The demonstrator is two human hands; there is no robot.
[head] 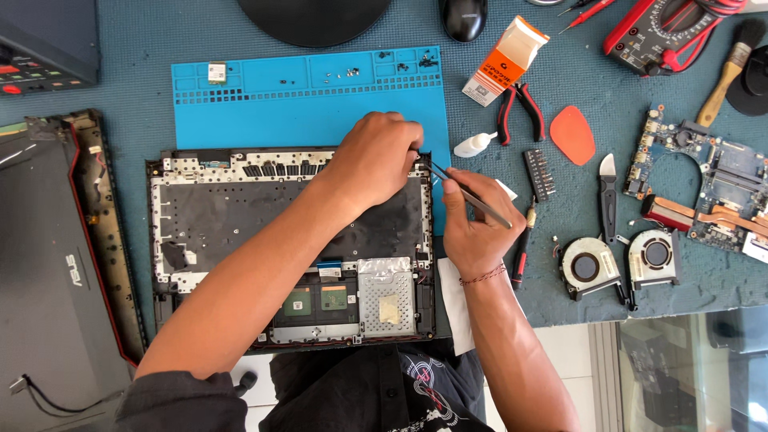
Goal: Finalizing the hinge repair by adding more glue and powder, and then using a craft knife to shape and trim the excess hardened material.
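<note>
Two hands over opened laptop chassis [240, 232], head view. Left hand [376, 156] curled, fingertips pressed at chassis's top right corner; whether pinching anything, cannot tell. Right hand [474, 224] closed around tweezers [472, 196], tips aimed at same corner. Blue work mat [320, 104] behind chassis. Beside right hand: bit holder [539, 173], red-handled pliers [520, 108], two cooling fans [620, 262].

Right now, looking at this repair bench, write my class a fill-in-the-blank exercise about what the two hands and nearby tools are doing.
1. The right hand holds a pair of ____.
2. The left hand rests on the top right corner of the opened ____.
3. The mat under the upper edge of that device is coloured ____.
4. Right of the screwdriver lie two round cooling ____.

Missing words: tweezers; laptop; blue; fans
</note>
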